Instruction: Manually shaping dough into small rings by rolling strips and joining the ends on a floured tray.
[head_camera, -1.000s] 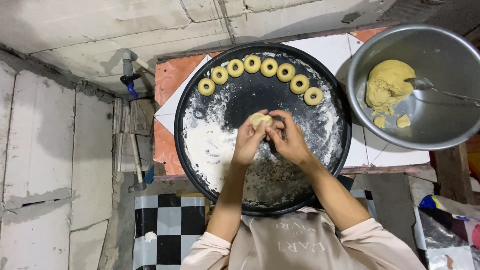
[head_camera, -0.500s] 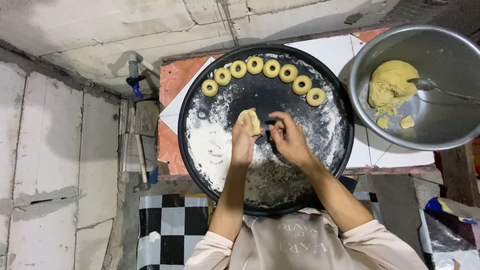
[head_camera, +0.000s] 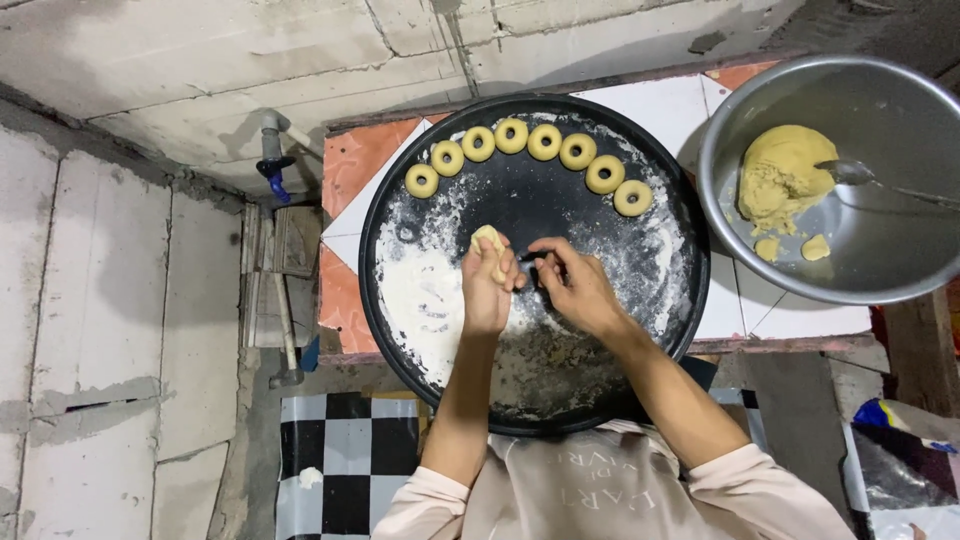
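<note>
The left hand (head_camera: 487, 290) is clamped on a small piece of yellow dough (head_camera: 490, 243), held above the middle of the floured round black tray (head_camera: 400, 330) on the tiled worktop (head_camera: 350, 165). Just beside it, the right hand (head_camera: 575, 285) pinches a thin dark tool (head_camera: 532, 257) pointed at the dough. Seven dough rings (head_camera: 545, 142) line the tray's far edge, and a metal bowl (head_camera: 880, 255) of dough with a spoon (head_camera: 860, 175) stands to the right.
</note>
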